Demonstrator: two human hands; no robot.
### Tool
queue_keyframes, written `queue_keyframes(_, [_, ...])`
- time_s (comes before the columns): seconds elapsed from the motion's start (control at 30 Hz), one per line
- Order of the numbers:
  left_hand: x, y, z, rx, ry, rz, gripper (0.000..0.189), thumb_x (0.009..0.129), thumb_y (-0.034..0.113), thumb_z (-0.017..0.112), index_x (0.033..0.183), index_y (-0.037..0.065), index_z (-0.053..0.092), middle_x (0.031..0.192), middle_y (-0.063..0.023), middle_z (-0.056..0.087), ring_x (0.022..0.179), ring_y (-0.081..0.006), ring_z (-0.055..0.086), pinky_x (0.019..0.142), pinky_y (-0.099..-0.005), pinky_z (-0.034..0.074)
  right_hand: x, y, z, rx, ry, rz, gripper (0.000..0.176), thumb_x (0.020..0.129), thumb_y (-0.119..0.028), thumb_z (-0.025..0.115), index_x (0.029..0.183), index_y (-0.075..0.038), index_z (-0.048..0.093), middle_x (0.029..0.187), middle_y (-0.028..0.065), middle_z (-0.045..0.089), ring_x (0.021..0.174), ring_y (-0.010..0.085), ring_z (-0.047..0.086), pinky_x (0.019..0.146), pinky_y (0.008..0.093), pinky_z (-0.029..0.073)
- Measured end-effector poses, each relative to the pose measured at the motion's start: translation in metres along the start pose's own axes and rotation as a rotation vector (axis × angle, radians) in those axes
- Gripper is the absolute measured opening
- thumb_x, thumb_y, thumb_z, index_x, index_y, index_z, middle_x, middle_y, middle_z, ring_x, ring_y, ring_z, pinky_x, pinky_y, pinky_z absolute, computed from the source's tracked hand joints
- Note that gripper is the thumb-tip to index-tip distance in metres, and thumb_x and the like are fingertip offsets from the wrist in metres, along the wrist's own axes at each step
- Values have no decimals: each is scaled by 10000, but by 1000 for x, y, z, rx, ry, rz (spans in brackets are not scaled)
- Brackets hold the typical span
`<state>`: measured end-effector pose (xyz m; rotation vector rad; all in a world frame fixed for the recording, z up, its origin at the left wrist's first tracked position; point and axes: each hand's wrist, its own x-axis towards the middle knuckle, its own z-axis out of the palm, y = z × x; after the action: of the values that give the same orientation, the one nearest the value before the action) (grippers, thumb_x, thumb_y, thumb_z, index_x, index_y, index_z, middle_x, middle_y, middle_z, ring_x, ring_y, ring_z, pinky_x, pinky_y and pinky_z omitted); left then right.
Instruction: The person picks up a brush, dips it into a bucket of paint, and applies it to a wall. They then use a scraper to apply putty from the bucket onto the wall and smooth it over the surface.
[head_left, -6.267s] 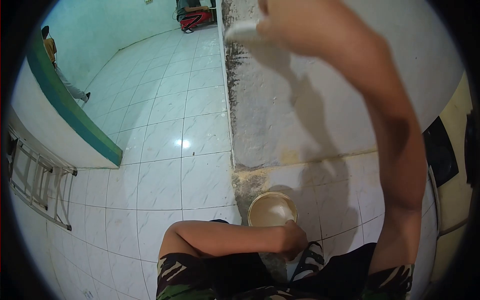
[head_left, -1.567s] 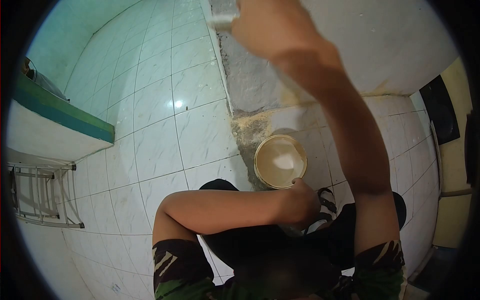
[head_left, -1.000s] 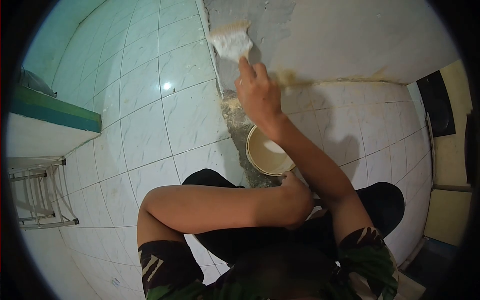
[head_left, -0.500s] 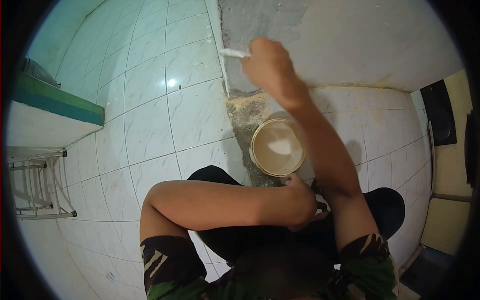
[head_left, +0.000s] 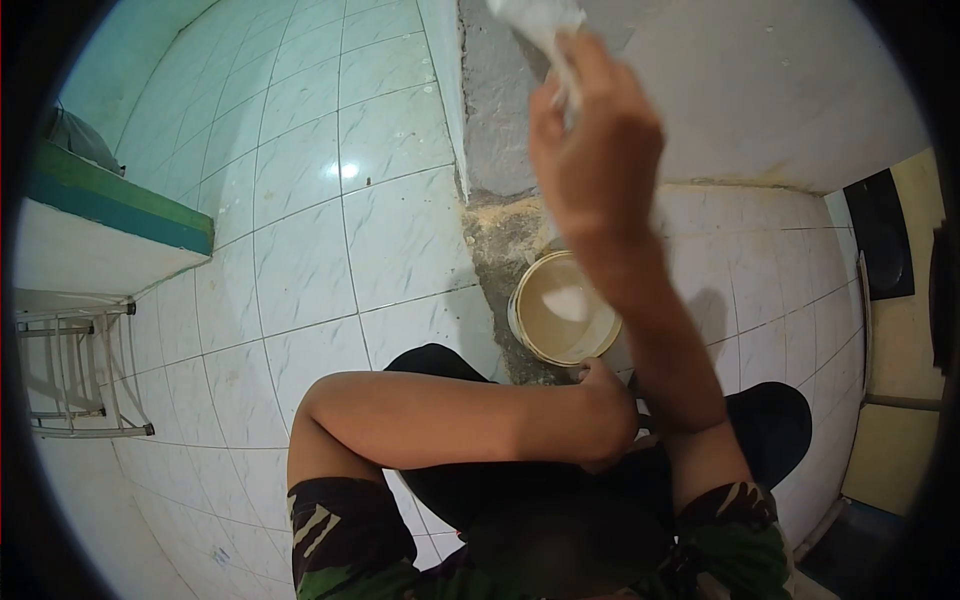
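Observation:
My right hand [head_left: 600,140] is raised in front of the grey wall and closed around the handle of a paintbrush [head_left: 540,14]. The brush's white head points up and left at the top edge of view, slightly blurred. Below it, a round cream bucket [head_left: 517,310] stands on the floor, with a pale liquid or paste inside; my right forearm covers part of its right side. My left hand [head_left: 606,405] is at the bucket's near rim, fingers curled against it. Most of those fingers are hidden behind the back of the hand.
The grey wall [head_left: 720,90] rises behind the bucket, ending in a whitish corner at left. White tiles [head_left: 300,270] cover the floor, with a rough bare strip [head_left: 492,250] beside the bucket. A green-edged ledge [head_left: 120,210] and a metal ladder [head_left: 75,370] are at left; yellowish cabinets [head_left: 895,455] stand at right.
My right hand has turned and moved up and right, away from the wall's corner edge, so the brush now points upward. The left hand stays at the bucket's rim.

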<state>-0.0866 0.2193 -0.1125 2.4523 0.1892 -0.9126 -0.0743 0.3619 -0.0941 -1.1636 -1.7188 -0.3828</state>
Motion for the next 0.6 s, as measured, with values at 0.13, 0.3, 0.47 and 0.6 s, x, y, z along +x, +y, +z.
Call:
queue_keyframes(0.13, [2,3,6,3,-45,-6,354,742,249,722,1067,111,741,1072,-83,714,1043,-265,668,848,-451,483,-74,12,50,-32,-215,145,448,828,-82,673,1254,-35,545,979,180,555,671,341,652,590,391,564])
queue_keyframes(0.3, [2,5,9,13,-92,-7,376,735,233,719,1089,108,736,1099,-86,709,1070,-269,659,866,-445,484,-117,10,52,-16,-408,257,376,840,-68,651,1208,-23,588,985,188,583,761,371,656,625,440,545])
queue_keyframes(0.47, [-3,10,3,-8,-105,-4,376,736,214,713,1096,107,732,1122,-97,705,1095,-285,655,885,-463,482,-110,4,41,-96,-763,385,260,840,-80,643,1085,2,617,927,235,630,802,402,669,689,478,537])
queue_keyframes(0.6, [0,11,5,7,-95,-21,384,742,214,712,1111,107,725,1119,-106,704,1103,-294,652,896,-476,477,-71,18,48,45,-813,417,221,845,-108,647,1029,14,641,855,254,676,822,385,687,742,468,538])
